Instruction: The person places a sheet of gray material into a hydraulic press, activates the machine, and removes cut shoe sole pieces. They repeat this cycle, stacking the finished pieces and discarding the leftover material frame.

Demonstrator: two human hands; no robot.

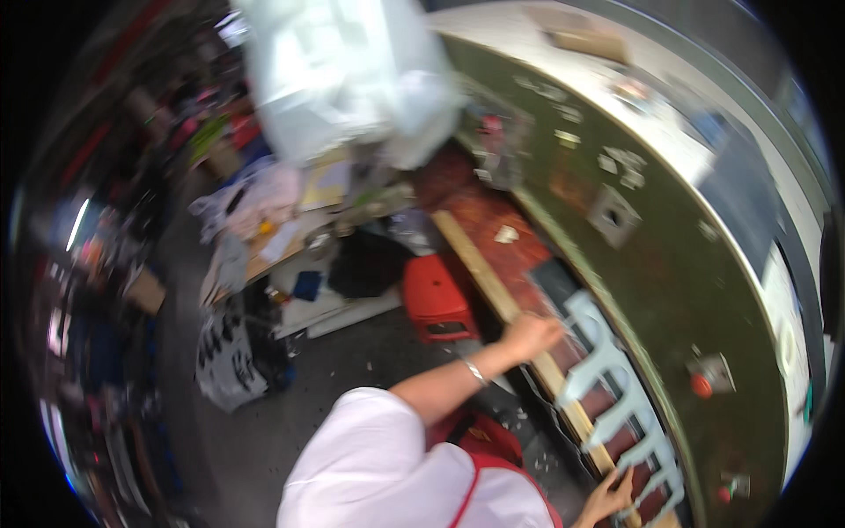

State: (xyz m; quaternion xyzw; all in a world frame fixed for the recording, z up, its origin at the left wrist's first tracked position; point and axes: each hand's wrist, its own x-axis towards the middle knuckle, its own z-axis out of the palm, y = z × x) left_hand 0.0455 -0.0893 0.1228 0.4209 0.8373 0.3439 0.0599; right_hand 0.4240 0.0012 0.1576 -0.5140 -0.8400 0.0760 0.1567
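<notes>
A row of pale blue-grey, flat cut-out pieces with curved, looped outlines (607,365) lies along a narrow reddish-brown bench top (493,231). My left hand (532,336), with a silver bracelet at the wrist, is closed above the bench's wooden edge strip (475,260), beside the far end of the row. What its fingers hold, if anything, is too blurred to make out. Lower down, my right hand (606,498) reaches over the same strip by the nearest cut-outs. Its fingers look parted, close to their tips, and most of that forearm is out of sight.
A green panel (572,189) with a socket box (613,216) and a red knob (701,385) runs along the bench's right side. Left of the bench stands a red stool (436,295). Large whitish plastic bags (343,79) bulge at the top; a cluttered low table (264,255) stands left.
</notes>
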